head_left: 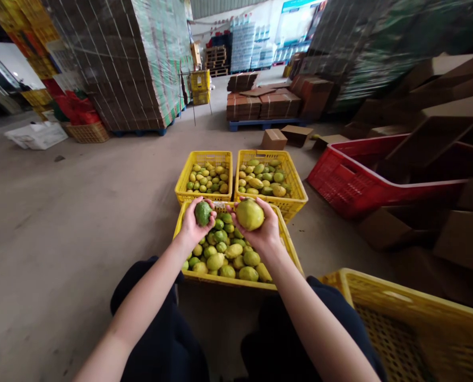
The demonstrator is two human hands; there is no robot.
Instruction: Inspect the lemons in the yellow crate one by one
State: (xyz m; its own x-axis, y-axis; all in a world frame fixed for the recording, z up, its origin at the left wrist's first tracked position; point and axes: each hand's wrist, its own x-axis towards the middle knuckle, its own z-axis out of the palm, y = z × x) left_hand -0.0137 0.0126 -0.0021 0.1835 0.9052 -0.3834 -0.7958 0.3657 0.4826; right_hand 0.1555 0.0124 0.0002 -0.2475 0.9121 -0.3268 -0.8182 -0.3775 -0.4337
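My left hand [196, 220] is closed around a small dark green lemon [203, 213]. A larger yellow-green lemon [250, 214] rests in the curled fingers of my right hand [268, 228]. Both hands are above the near yellow crate [236, 282], which holds many green and yellow lemons [215, 261]. Behind it stand two more yellow crates: the far left crate [183, 180] has smaller yellow and green fruit [209, 178], the far right crate [295, 185] has larger fruit [256, 183]. My forearms hide parts of the near crate.
A yellow crate [403, 300] stands by my right leg. Further right is a red crate [351, 183] among cardboard boxes [465, 239]. Flattened cartons [280, 103] lie on a blue pallet [260, 125] ahead. A wrapped stack [112, 63] rises at the left; grey floor [117, 191] lies in between.
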